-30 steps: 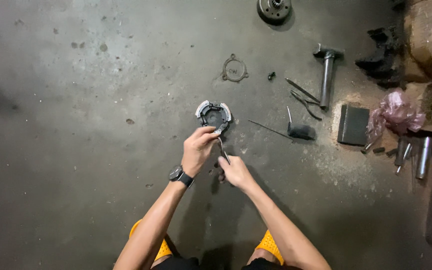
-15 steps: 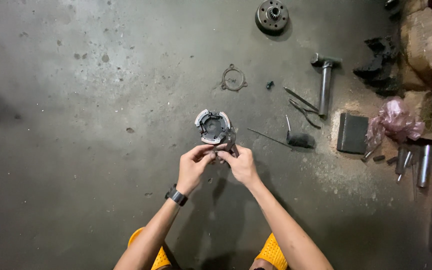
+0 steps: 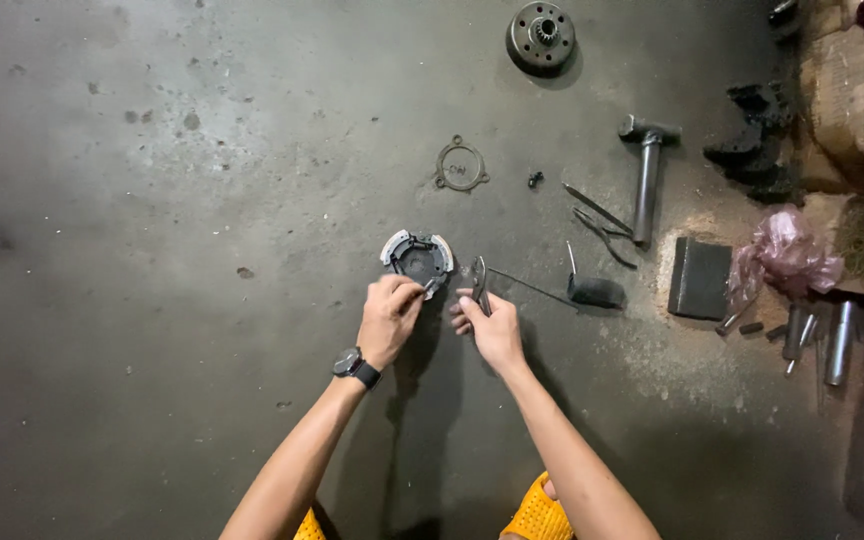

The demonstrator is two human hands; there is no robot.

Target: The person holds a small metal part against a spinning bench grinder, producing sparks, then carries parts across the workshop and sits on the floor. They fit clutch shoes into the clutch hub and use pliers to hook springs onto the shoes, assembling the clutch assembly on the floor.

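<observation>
- I have my left hand (image 3: 389, 318) pinching the lower edge of the clutch shoe assembly (image 3: 418, 258) on the concrete floor (image 3: 152, 200).
- My right hand (image 3: 492, 325) is closed around pliers (image 3: 479, 284), just beside it.
- I judge a spring, barely visible, is being worked; next calls for a steady grip.
- Hammer (image 3: 646, 180), gasket (image 3: 460, 166) and clutch drum (image 3: 542, 37) lie beyond.

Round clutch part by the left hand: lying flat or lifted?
Flat: the clutch part rests on the concrete floor, left hand touching its near edge.
</observation>
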